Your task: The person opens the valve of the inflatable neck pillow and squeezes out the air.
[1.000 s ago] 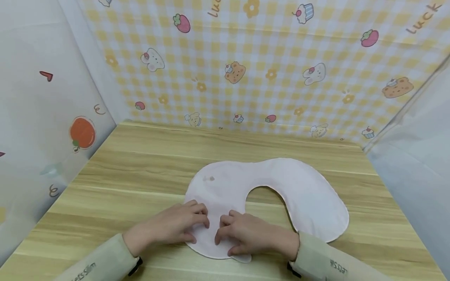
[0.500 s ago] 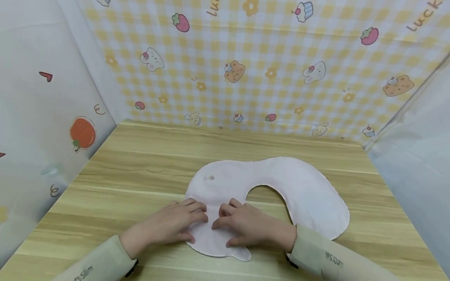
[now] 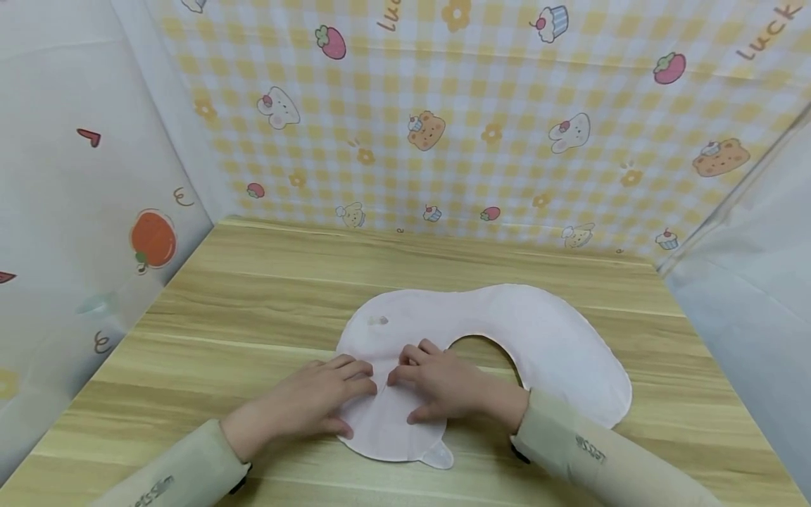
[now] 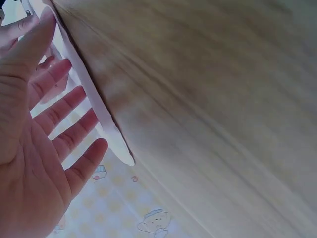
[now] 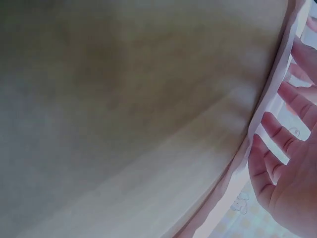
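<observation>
A flat, pale pink, U-shaped neck pillow lies on the wooden table, its opening toward the person. My left hand rests at the outer edge of its left arm, fingers loosely bent with the fingertips on the fabric. Across from it, my right hand touches the inner side of the same arm, also with bent, spread fingers. A faint crease runs in the fabric between the hands. Both wrist views show the fingers spread along the pillow's thin edge. A small rounded tab sticks out at the near end.
The pillow bears a small greyish mark at its upper left. Behind the wooden table hangs a yellow checked cloth with cartoon prints. White printed sheeting borders the left side, and plain pale sheeting the right.
My right hand has slid away from the person along the pillow's left arm, showing more of the near tab. My left hand has shifted slightly the same way. The pillow stays nearly in place.
</observation>
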The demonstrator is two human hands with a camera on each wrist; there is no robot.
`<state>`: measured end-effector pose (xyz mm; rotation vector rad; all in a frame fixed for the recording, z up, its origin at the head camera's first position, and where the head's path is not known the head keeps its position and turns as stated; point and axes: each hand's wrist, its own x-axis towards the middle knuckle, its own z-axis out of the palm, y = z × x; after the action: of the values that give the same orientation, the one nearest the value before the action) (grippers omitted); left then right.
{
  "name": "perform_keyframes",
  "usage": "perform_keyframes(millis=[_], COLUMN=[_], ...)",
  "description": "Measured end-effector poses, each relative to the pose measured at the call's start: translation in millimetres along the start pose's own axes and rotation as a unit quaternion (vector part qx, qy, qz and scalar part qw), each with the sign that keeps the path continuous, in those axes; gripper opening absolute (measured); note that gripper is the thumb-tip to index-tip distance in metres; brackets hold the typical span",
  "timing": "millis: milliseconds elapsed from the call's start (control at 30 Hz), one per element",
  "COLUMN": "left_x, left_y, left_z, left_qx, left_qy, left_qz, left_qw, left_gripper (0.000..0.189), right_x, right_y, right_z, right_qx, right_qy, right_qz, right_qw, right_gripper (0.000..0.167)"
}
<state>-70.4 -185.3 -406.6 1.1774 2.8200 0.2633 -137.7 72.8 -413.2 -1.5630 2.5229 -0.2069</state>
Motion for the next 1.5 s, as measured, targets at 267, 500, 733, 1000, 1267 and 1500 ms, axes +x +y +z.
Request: perform_keyframes(millis=[267, 500, 733, 1000, 1267, 1500], left_x=[0.3, 4.7, 7.7, 10.7, 15.6, 28.3], left_y=[-3.5, -8.4, -14.5, -21.6, -25.7, -37.2], left_z=[0.1, -1.0, -1.7, -4.1, -8.1, -10.9], left_qx=[-0.005, 0.016, -0.008, -0.041, -0.059, -0.070], left_qy=[0.000, -0.003, -0.028, -0.065, -0.094, -0.108], left_qz=[-0.001, -0.001, -0.025, -0.050, -0.054, -0.060], left_qw=[1.0000, 0.9999, 0.9993, 0.9958, 0.9924, 0.9899], left_gripper=[0.065, 0.075, 0.087, 0.101, 0.111, 0.109], right_x=[5.5, 11.2, 17.0, 25.0, 33.2, 40.2], right_y=[11.3, 20.7, 27.2, 37.1, 46.5, 51.9], right_z=[-3.0, -5.6, -5.9, -9.5, -12.4, -20.3], right_qx=[0.021, 0.044, 0.036, 0.030, 0.017, 0.008], right_qy=[0.012, 0.004, 0.005, 0.003, -0.022, -0.075], right_qz=[0.009, 0.027, 0.040, 0.059, 0.076, 0.096], right_qw=[0.9997, 0.9987, 0.9985, 0.9978, 0.9967, 0.9925], right_gripper=[0.052, 0.050, 0.053, 0.057, 0.075, 0.101])
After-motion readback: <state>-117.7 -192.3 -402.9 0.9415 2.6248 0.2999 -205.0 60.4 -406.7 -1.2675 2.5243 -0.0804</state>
